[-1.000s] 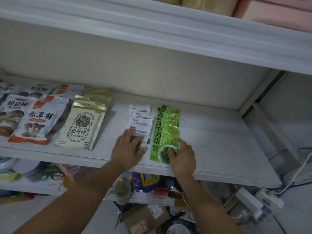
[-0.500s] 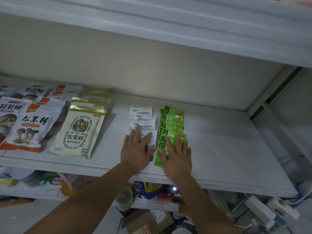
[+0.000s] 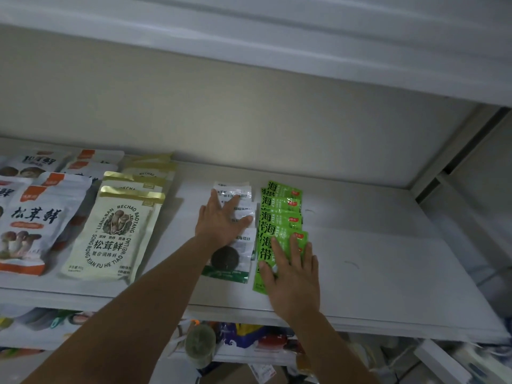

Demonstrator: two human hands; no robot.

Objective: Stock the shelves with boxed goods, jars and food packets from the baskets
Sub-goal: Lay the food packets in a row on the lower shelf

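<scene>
Left hand point(image 3: 221, 221) presses open-palmed on the white kelp packets point(image 3: 245, 246), right hand point(image 3: 293, 275) likewise on the green kelp packets point(image 3: 279, 207). Mushroom pouches point(image 3: 110, 231) are already shelved — baskets unseen, remainder unclear.

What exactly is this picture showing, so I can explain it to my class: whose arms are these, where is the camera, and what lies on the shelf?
There is no machine here: a person is stocking a shelf with bare hands. The picture comes from a camera worn on that person's head, looking forward and down, so the arms reach in from below. On the white shelf lie two overlapping rows: small white packets and green kelp packets beside them. Further left lie cream mushroom seasoning pouches and white-and-orange mushroom pouches. The left hand rests flat on the white row, the right hand flat on the front green packet. Neither hand grips anything.
</scene>
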